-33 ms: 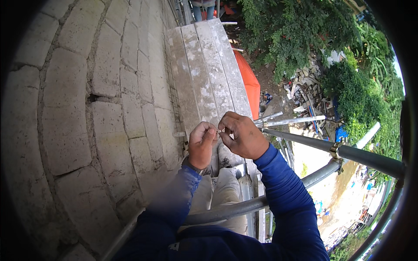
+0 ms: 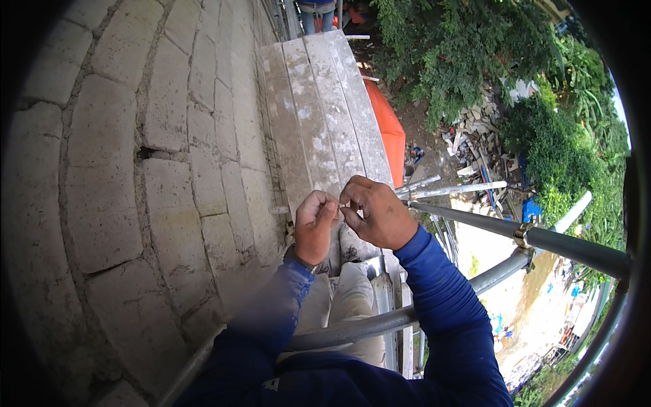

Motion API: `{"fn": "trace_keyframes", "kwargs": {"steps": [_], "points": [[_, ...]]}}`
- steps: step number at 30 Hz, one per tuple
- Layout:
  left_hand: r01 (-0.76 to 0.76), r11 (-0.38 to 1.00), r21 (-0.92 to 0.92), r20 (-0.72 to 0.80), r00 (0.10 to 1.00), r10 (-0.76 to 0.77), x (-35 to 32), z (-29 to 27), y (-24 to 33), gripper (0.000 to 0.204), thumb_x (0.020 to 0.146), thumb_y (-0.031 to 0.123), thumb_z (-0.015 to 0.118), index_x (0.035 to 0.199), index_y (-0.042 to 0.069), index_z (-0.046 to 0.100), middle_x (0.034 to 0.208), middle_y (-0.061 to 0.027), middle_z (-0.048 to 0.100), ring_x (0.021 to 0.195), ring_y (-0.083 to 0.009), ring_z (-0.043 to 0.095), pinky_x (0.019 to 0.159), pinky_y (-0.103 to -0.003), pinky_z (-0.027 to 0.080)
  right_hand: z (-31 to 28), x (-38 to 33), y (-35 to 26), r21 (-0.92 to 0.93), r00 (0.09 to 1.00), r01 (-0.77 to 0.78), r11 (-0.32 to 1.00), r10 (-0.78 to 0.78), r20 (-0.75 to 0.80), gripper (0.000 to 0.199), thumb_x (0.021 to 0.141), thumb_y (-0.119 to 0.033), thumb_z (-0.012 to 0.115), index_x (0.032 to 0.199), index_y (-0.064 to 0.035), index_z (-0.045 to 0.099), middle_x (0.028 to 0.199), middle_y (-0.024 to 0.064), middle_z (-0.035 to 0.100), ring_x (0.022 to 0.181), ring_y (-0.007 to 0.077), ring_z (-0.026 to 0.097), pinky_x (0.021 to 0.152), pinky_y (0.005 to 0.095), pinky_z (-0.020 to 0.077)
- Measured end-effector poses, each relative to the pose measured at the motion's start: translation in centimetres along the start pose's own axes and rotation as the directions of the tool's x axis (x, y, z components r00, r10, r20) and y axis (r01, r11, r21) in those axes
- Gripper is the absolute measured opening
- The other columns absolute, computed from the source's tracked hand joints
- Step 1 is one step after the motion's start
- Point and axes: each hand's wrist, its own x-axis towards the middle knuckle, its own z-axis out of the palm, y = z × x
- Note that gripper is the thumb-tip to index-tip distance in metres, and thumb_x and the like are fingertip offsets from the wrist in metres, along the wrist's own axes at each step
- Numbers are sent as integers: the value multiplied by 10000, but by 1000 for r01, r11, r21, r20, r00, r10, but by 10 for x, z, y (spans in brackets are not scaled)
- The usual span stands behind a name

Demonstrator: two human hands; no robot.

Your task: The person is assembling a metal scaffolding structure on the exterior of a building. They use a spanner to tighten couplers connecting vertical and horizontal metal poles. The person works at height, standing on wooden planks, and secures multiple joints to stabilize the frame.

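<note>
My left hand [image 2: 314, 227] and my right hand [image 2: 380, 212] meet fingertip to fingertip in front of my body, above the scaffold platform. Both are closed, thumbs pinched against curled fingers. A tiny pale speck shows where the fingertips come together; whatever they pinch is too small to name. Below them are my legs in light trousers [image 2: 354, 292]. The grey plank platform [image 2: 319, 108], splotched with pale mortar, stretches away beyond my hands.
A block wall [image 2: 102, 176] rises close on the left, with a small gap in one joint. Steel scaffold tubes [image 2: 576, 247] cross at right, joined by a clamp [image 2: 522, 235]. Past the platform's edge lie an orange sheet [image 2: 388, 132], rubble [image 2: 471, 132] and trees; another person [image 2: 317, 17] stands at the far end.
The person at the far end has shifted slightly, and more blue clothing shows. My hands keep the same pinch, with hardly any movement.
</note>
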Motion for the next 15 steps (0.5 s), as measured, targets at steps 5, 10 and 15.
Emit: {"fn": "trace_keyframes", "kwargs": {"steps": [5, 10, 15], "points": [[-16, 994, 104, -34, 999, 19, -2, 0, -5, 220, 1084, 236, 604, 991, 39, 577, 813, 30, 533, 703, -45, 431, 623, -220, 369, 2, 0, 2, -98, 1000, 19, 995, -20, -12, 87, 794, 10, 675, 845, -4, 605, 855, 186, 603, 772, 436, 644, 676, 494, 517], [-48, 996, 81, -24, 998, 50, -1, -1, -8, 235, 1091, 259, 592, 1003, 43, 562, 806, 34, 516, 693, -44, 421, 612, -219, 361, 4, 1, 1, -84, 999, -1, 997, -3, -54, 87, 787, 23, 656, 821, 0, 579, 839, 190, 591, 761, 444, 632, 668, 498, 507], [-49, 998, -45, 6, 999, 49, -1, 2, -5, 249, 1096, 287, 580, 1013, 54, 550, 843, 20, 525, 694, -51, 404, 620, -226, 352, 7, 1, 4, -75, 993, -13, 997, 4, -115, 93, 773, 33, 649, 802, 9, 564, 825, 196, 580, 749, 449, 617, 662, 503, 493]]}}
